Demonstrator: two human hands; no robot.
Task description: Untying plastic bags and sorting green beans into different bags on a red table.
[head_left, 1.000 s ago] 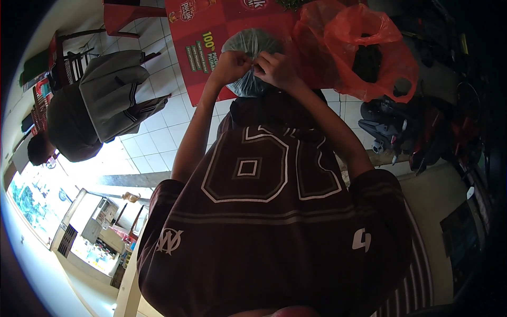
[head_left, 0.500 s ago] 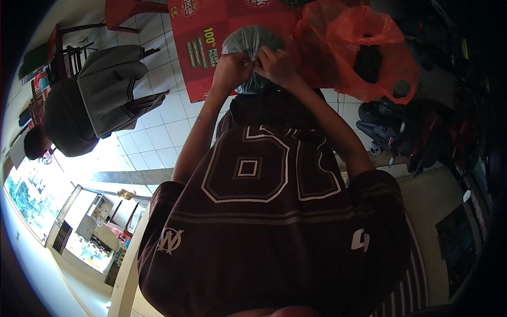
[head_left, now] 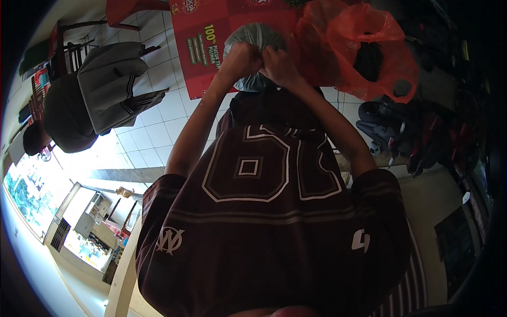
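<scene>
A full, rounded plastic bag (head_left: 255, 35), clear with dark greenish contents, rests at the near edge of a red printed table (head_left: 198, 79). Over its gathered top, my left hand (head_left: 242, 61) and my right hand (head_left: 280, 66) meet with fingers closed. Both seem to pinch the bag's plastic, though the fingertips are partly hidden behind the hands. Right of the bag lies an open orange plastic bag (head_left: 348, 26), with something dark (head_left: 368, 61) showing inside it.
At the left, a person (head_left: 68, 116) in dark clothes sits near a red chair (head_left: 129, 11). White floor tiles (head_left: 153, 127) stretch between us. Parked motorbikes (head_left: 422, 132) stand to the right, in shadow.
My left hand has moved right and slightly up, closer to my right hand, and its back has turned over the bag's top. My right hand has shifted slightly.
</scene>
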